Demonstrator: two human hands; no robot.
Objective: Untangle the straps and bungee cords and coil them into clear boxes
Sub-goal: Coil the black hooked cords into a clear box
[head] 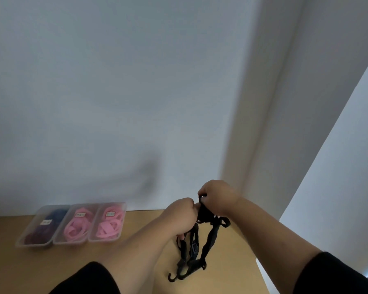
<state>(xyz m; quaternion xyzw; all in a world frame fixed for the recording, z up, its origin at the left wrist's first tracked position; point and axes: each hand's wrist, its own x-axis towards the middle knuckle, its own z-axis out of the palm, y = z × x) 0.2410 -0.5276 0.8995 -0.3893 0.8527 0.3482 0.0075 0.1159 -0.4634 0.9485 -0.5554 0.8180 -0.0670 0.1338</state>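
Observation:
A tangle of black straps and bungee cords (200, 240) hangs above the wooden table (136, 240), held up by both hands. My left hand (181, 215) grips the bundle's top from the left. My right hand (218, 197) pinches the same bunched top from the right. Loops and a plastic buckle dangle down, and a black hook (172, 277) rests on the table below. Three clear boxes stand at the back left: one (43, 224) with dark blue and maroon coils, two (78, 223) (109, 221) with pink coils.
A white wall rises directly behind the table. A white pillar or door frame (263, 124) stands at the right. The table's right edge (261, 272) runs close under my right forearm.

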